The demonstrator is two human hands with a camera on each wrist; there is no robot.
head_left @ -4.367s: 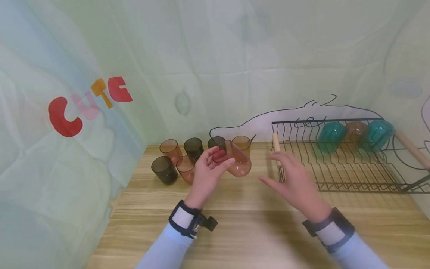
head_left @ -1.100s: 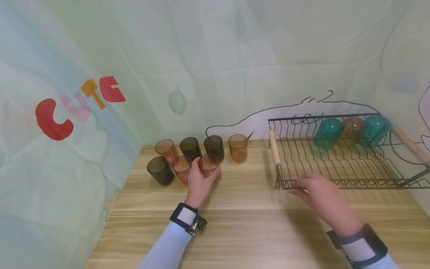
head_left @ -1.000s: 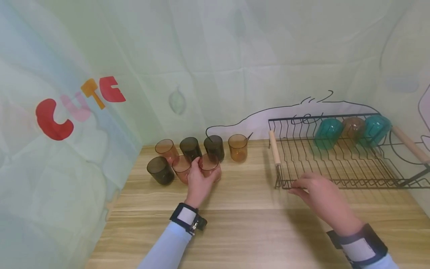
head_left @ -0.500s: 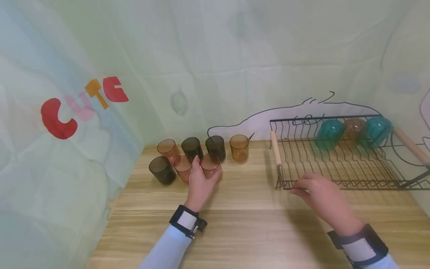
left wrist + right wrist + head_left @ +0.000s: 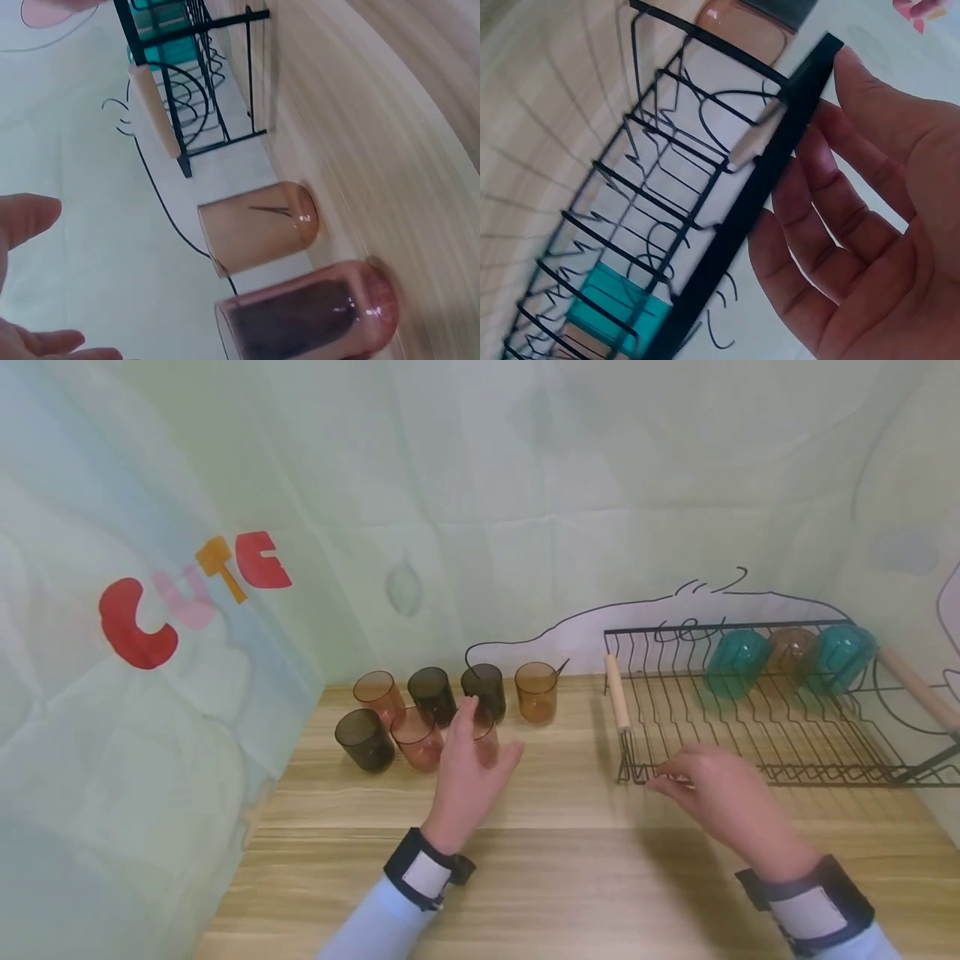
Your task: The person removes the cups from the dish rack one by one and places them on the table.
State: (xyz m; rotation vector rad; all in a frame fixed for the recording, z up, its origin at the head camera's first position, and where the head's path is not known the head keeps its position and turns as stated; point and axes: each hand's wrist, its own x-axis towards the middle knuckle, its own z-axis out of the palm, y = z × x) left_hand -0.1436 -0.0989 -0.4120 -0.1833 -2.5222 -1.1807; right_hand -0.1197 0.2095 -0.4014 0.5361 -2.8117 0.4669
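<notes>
My left hand (image 5: 468,785) hovers beside a pink glass (image 5: 487,745), fingers spread and thumb apart. That pink glass (image 5: 315,315) stands upright on the table, and the left wrist view shows a gap between it and the fingers. At the rack's front left corner, my right hand (image 5: 723,802) pinches the front rail of the black wire dish rack (image 5: 742,225) between thumb and curled fingers. Two teal glasses (image 5: 738,664) and a brownish one (image 5: 793,653) sit bottom up at the back right of the rack.
Other upright glasses stand close together: an amber glass (image 5: 536,697), a dark glass (image 5: 365,739) and several more dark and pink ones. Wooden handles (image 5: 618,693) cap the rack's ends. A printed curtain (image 5: 360,568) hangs behind the wooden table (image 5: 540,868).
Earlier the left hand held the pink glass tilted in the air, then stood it in the front row. Now its fingers have released it. The right hand moved to the rack's front rail.
</notes>
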